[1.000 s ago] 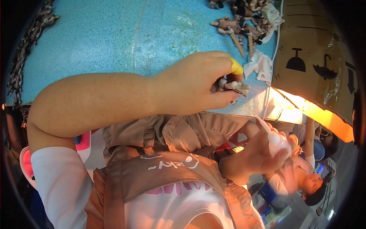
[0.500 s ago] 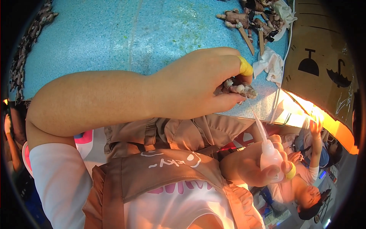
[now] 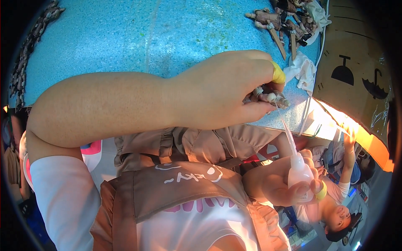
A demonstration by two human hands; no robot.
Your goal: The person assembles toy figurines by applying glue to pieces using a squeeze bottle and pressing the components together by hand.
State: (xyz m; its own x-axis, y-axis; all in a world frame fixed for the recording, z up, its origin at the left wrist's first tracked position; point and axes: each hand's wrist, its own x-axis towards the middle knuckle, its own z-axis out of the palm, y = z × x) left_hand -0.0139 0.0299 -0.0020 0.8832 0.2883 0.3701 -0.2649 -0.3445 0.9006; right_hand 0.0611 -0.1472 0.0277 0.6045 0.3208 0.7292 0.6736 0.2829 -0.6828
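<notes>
My left hand (image 3: 222, 90), with a yellow wrap (image 3: 278, 73) on one finger, is closed around a small pale and brown figurine (image 3: 271, 98). Most of the figurine is hidden in the palm; one end sticks out between thumb and fingers. Below and to the right, my right hand (image 3: 272, 182) grips a small white squeeze bottle (image 3: 300, 173) tilted upward. Its long thin nozzle (image 3: 289, 134) points at the figurine, with the fine tip at or very close to its protruding end. Whether they touch, I cannot tell. A yellow wrap also covers a right-hand finger.
Several brown figurines (image 3: 268, 19) lie heaped at the far right of the blue table (image 3: 113, 37), beside a crumpled white cloth (image 3: 302, 71). More figurines (image 3: 27, 54) line the left edge. A cardboard box (image 3: 356, 46) stands at the right. Another person (image 3: 339, 217) sits at the lower right.
The table things and both hands appear slightly farther right in the picture. My hands keep their grips on the figurine and the bottle, the nozzle still aimed at the same end.
</notes>
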